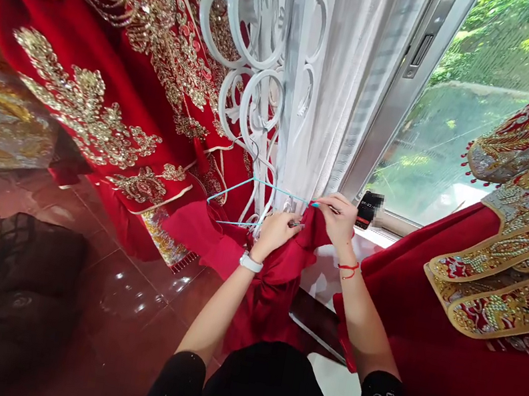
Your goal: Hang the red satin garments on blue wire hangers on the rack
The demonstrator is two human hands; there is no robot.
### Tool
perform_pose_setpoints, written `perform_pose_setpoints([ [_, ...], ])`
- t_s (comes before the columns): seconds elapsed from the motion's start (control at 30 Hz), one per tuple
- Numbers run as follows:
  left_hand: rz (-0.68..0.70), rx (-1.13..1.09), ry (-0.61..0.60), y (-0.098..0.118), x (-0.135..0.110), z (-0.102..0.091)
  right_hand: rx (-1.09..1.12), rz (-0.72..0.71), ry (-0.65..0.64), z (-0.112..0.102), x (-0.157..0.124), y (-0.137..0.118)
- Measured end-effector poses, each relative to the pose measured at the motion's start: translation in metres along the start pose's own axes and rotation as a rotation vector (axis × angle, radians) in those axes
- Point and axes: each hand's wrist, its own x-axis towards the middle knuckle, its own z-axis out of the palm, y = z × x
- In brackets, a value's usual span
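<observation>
A light blue wire hanger [230, 190] hangs by its hook from a white scrollwork metal rack [263, 100]. A plain red garment [277, 274] is draped on it and falls toward the floor. My right hand [337, 215] pinches the garment's edge against the hanger's right end, thumb and fingers together. Just left of it, my left hand [276, 235] is closed on the red cloth, its fingertips partly hidden. A small shiny spot shows by those fingertips, too small to name.
Gold-embroidered red garments [87, 107] hang on the left, others [501, 265] on the right. A phone [366, 210] showing digits stands on the window sill. White curtains [351, 70] hang beside the window [457, 136]. Dark and pale bundled cloth [27, 280] lies at lower left.
</observation>
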Motion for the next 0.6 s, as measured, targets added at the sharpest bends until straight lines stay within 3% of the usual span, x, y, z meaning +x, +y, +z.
perform_pose_setpoints([
  [0.17, -0.027, 0.003, 0.062, 0.001, -0.001, 0.003, 0.035, -0.002, -0.11, 0.006, 0.0, -0.009],
  [0.3, 0.11, -0.115, 0.217, 0.005, -0.018, 0.011, 0.042, 0.036, -0.168, -0.001, -0.001, -0.006],
  [0.43, 0.169, -0.273, 0.344, 0.011, -0.046, 0.03, 0.012, 0.058, -0.141, 0.0, -0.007, -0.006],
  [0.6, 0.072, -0.428, 0.291, 0.003, -0.048, 0.047, -0.066, 0.013, -0.019, 0.001, -0.022, -0.017],
])
